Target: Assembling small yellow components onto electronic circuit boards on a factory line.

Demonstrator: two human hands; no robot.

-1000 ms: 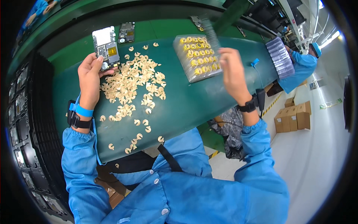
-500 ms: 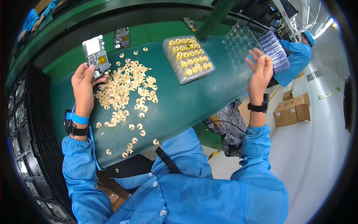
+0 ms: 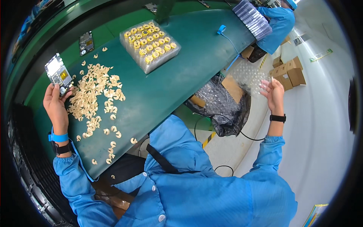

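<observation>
My left hand (image 3: 55, 102) is closed on the lower end of a circuit board (image 3: 58, 72), tilted up, with a silver shield and a yellow patch. Right beside it a loose pile of small cream C-shaped pieces (image 3: 90, 90) lies on the green work surface (image 3: 140, 102). Out at the right, my right hand (image 3: 275, 92) pinches the edge of a clear plastic blister tray (image 3: 245, 77), its other fingers spread. That tray hangs past the table's edge, above a black plastic bag (image 3: 230, 123) with clear plastic and cardboard in it.
A stack of clear trays (image 3: 160, 62) holding yellow round parts stands mid-table. Another board (image 3: 86, 43) lies on the far strip. Ribbed clear trays (image 3: 251, 19) stand at the far right near a person in blue (image 3: 278, 28). A blue strap cord (image 3: 230, 41) and cartons (image 3: 285, 73) are beyond.
My view has turned, shifting the table contents leftward. My right hand has carried the clear tray from over the table to above the black bag. My left hand still holds the board.
</observation>
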